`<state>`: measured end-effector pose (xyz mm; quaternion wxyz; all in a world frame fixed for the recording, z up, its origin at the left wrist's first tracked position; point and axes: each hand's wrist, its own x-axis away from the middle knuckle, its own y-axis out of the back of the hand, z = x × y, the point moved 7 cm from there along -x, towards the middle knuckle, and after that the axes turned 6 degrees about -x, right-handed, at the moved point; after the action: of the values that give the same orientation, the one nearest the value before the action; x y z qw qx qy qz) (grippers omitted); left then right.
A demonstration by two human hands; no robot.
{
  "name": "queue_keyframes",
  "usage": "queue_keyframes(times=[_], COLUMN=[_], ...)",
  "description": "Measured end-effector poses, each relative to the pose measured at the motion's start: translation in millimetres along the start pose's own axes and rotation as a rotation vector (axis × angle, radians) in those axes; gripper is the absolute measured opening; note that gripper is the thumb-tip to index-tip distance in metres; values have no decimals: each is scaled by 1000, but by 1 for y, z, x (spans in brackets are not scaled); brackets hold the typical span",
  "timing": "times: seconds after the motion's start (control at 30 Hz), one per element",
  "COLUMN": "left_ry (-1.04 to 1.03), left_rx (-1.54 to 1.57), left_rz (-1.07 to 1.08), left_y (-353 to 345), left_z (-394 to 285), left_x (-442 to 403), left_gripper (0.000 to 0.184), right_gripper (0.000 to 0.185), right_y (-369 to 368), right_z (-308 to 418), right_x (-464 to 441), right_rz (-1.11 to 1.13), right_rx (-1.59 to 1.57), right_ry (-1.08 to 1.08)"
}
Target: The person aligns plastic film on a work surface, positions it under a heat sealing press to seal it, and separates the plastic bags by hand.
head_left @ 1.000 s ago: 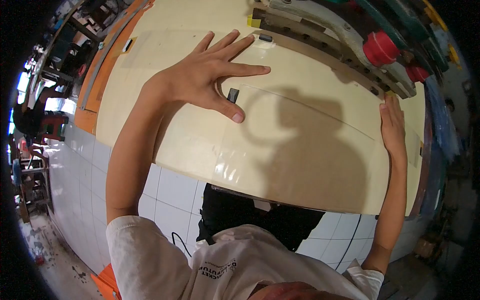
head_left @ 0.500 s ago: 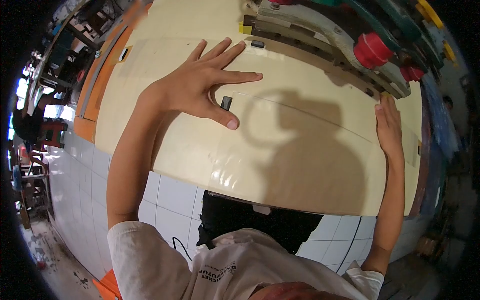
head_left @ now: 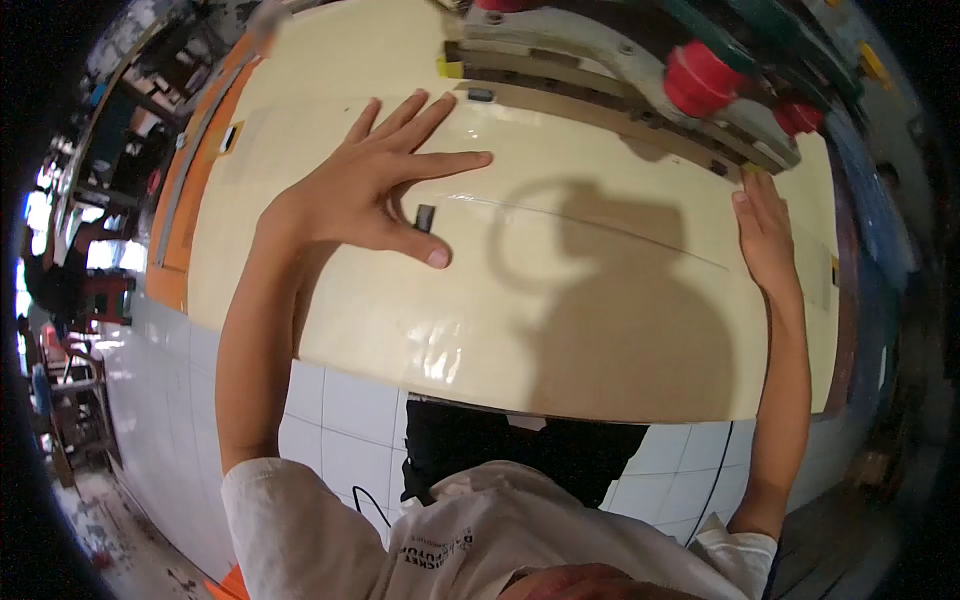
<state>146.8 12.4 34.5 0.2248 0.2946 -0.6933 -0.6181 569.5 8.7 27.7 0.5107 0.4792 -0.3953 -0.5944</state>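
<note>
My left hand (head_left: pixel 375 190) lies palm down on a cream-coloured sheet or board (head_left: pixel 380 310), its fingers spread wide. Between its thumb and index finger, near the thumb, is a small dark grey block (head_left: pixel 425 217). Another small dark block (head_left: pixel 480 95) sits just beyond the fingertips, close to the machine's long bar (head_left: pixel 600 100). At the right, my right hand (head_left: pixel 766 222) rests with straight fingers near the yellow-marked end of that bar. Nothing shows in its grip. A thin straight line runs across the sheet between the hands.
Red knobs (head_left: pixel 703 78) and green machine arms overhang the far right. An orange surface with a metal strip (head_left: pixel 190 165) borders the left side. Beyond the white tiled floor (head_left: pixel 150 370), a person sits on a red stool (head_left: pixel 105 298). Clear plastic hangs at the right.
The view has shifted, so the machine and my left hand appear farther left. Both hands keep nearly the same pose on the sheet. Something blurred has appeared at the upper left.
</note>
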Motion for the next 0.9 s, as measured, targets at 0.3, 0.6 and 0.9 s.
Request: queue_keyframes(times=[0.3, 0.6, 0.9], left_ry=[33, 76, 78], left_rx=[29, 67, 67], left_rz=[32, 2, -7], left_y=[-2, -1, 0], left_z=[1, 2, 3], left_x=[-4, -3, -3], left_gripper=[115, 112, 113], right_gripper=[56, 57, 59], right_y=[-1, -2, -2], right_z=[-1, -1, 1], right_x=[1, 2, 1], right_rz=[10, 0, 4], right_rx=[62, 57, 68], right_ry=[25, 16, 24])
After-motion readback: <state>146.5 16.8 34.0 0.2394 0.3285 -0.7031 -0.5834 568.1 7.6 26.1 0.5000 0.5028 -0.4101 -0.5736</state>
